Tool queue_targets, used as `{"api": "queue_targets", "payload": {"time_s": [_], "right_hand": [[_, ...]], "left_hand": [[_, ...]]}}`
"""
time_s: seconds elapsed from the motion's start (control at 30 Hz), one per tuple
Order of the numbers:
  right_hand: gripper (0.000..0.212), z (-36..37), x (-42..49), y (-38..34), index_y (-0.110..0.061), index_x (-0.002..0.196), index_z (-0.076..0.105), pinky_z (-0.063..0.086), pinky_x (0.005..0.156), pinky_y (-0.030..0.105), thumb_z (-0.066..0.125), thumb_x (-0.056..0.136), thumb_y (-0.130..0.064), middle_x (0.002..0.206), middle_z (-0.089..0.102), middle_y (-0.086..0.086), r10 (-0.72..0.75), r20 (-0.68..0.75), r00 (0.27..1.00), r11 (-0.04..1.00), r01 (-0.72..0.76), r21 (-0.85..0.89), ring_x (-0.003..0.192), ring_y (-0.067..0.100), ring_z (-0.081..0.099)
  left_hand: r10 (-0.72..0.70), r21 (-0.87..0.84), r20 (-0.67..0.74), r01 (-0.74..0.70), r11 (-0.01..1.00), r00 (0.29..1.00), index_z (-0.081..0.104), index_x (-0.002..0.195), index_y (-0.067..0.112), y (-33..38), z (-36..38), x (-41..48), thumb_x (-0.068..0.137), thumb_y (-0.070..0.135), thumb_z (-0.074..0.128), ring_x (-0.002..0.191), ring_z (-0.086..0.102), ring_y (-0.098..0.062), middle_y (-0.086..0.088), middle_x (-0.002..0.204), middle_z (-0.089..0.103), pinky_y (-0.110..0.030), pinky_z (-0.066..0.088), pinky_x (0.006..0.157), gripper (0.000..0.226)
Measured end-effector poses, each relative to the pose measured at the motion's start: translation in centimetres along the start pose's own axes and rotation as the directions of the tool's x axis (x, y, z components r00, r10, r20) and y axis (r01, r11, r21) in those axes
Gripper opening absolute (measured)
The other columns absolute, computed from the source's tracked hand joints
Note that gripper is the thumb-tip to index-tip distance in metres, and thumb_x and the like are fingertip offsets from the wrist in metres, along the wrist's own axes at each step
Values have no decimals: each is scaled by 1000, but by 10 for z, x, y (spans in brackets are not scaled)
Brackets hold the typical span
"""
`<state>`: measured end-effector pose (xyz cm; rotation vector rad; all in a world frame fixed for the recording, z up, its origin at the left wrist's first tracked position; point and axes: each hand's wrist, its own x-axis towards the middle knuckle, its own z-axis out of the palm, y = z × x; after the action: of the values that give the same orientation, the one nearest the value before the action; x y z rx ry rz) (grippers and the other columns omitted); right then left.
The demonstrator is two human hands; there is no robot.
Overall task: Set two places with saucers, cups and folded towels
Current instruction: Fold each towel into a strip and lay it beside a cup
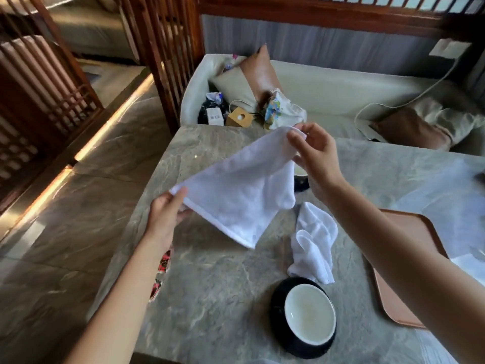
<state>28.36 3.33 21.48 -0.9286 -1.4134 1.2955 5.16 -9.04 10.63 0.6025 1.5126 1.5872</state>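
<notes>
Terry cloth, white and soft, hangs in the air over the middle of the bench (215, 298): the towel (236, 190) is stretched between both hands and sags into a rough triangle, its hemmed lower edge pointing down toward 6 o'clock. The left hand (168, 214), at 9 o'clock from the towel, pinches one corner between thumb and fingers, the remaining fingers curled loosely. The right hand (315, 153), at 1 o'clock, is closed on the opposite corner in the same pinch, with the cloth bunched under its fingertips.

The bench is a grey stone slab with pale veining and a matte, polished face. On it, at 5 o'clock from the held towel, a second towel (313, 243) lies crumpled in soft folds. Just beyond that, at 6 o'clock near the bench's near edge, a round cup (309, 315) with a glossy cream inside sits on a black saucer (278, 306). Another dark cup (301, 181) shows partly behind the right wrist; its details cannot be made out. At 3 o'clock a smooth pinkish tray (409, 285) with rounded corners rests flat, partly hidden by the right forearm.

Behind the bench, at 12 o'clock, a cream sofa (328, 85) carries cushions and scattered clutter.
</notes>
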Motion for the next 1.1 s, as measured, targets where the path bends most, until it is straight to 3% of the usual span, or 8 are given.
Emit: {"api": "queue_targets", "payload": {"time_s": [0.13,0.23,0.4,0.57,0.67,0.87,1.0,1.1], "right_hand": [[16,20,19,17,-25,78,63,48,66,25,57,92,-21,72,58,-8,173,0,985,985,-172,31,68,4,54],[12,35,41,23,-24,85,65,50,72,28,57,93,-22,79,61,-4,243,-31,970,965,-238,107,78,9,57],[11,48,85,6,-21,84,60,42,70,27,55,94,-19,80,54,2,183,-36,982,973,-176,147,76,13,51],[10,30,108,-3,-23,84,62,48,65,21,58,93,-23,79,61,-3,92,101,991,990,-102,94,72,8,59],[16,13,104,12,-23,79,67,52,69,19,58,92,-23,76,65,-8,134,207,969,987,-149,57,72,3,62],[9,-25,54,79,-20,82,64,54,65,19,58,89,-21,69,66,-10,399,329,856,917,-374,-140,67,3,64],[11,-52,3,121,-25,80,71,54,66,20,65,76,-32,73,65,-9,571,360,738,821,-513,-249,71,3,62],[16,-67,-27,144,-24,87,72,55,73,26,67,77,-34,84,65,-2,675,361,643,737,-613,-285,80,7,63]], "left_hand": [[-11,-85,-57,6,996,998,66,100,21,19,-17,17,93,37,52,92,68,-14,4,98,73,-24,56,70,22],[8,-120,-92,-19,993,996,62,111,21,38,-15,38,90,41,55,99,67,-15,6,103,72,-29,54,79,31],[85,-108,-175,-105,989,981,61,108,25,85,-11,75,87,36,60,96,65,-10,6,107,67,-26,51,78,24],[171,-78,-116,-180,981,979,62,101,28,112,-24,88,86,32,61,107,61,-9,8,111,66,-28,47,92,15],[152,-6,-38,-152,988,988,64,100,27,99,-34,84,89,28,58,109,62,-10,7,112,68,-29,47,94,12],[-44,154,1,43,987,999,64,101,16,23,-59,50,92,19,55,83,68,0,7,91,69,-10,52,67,13],[-223,285,27,207,936,974,62,108,10,-26,-72,14,90,21,56,92,63,-12,-3,100,66,-18,53,79,21],[-299,295,48,273,916,953,63,100,8,-49,-75,-10,92,15,52,90,54,-17,-5,93,59,-13,48,68,15]]}}
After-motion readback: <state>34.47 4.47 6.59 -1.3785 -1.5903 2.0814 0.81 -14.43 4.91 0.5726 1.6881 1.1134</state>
